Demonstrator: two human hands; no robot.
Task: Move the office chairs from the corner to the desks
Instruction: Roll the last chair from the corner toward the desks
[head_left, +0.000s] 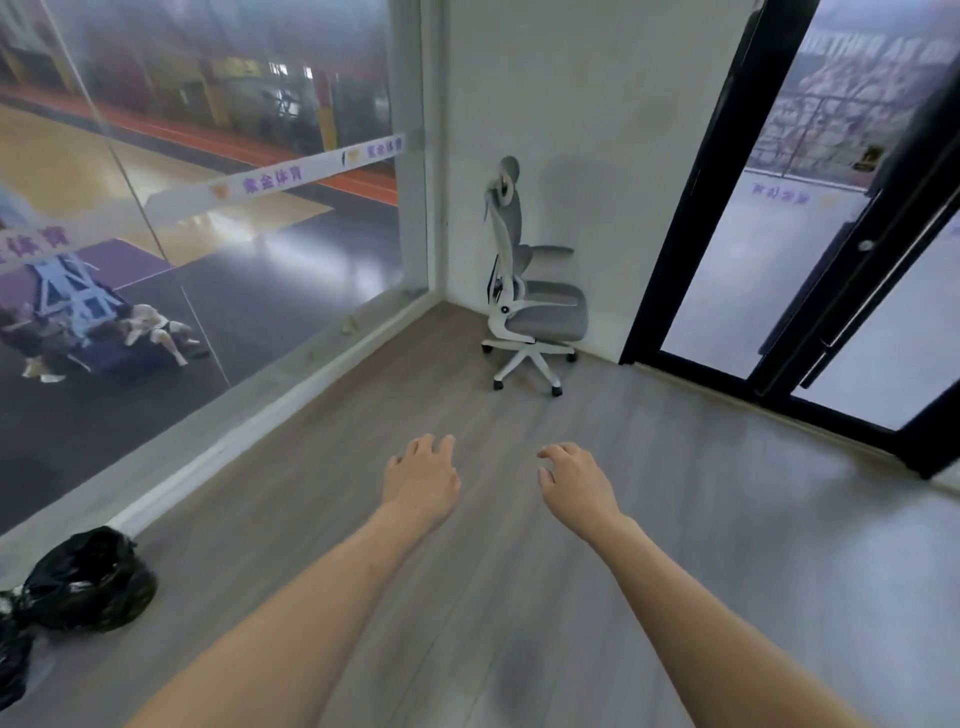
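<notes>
Evidently the job is at an early or middle point, judging by what lies in sight: one office chair stands in the corner and no desk shows anywhere, so this chair at least has yet to be wheeled away. Whether other chairs have already gone I cannot tell.

Largest in view is the floor, grey wood-look planks with a soft sheen, bare and level between the person and the chair; it looks like easy rolling for castors. On the left runs a tall glass wall overlooking a sports hall below, with a printed white band across it. A plain white wall closes the corner, and to the right stands a black-framed glass door with a long bar handle.

The chair is grey mesh on a white frame with a five-star base, its back toward the glass wall and seat facing the door, just beside the white wall.

A black plastic bag lies on the floor near the glass, lower left.

Both arms reach forward, well short of the chair. The left hand and right hand hang empty, fingers loosely curled, touching nothing.
</notes>
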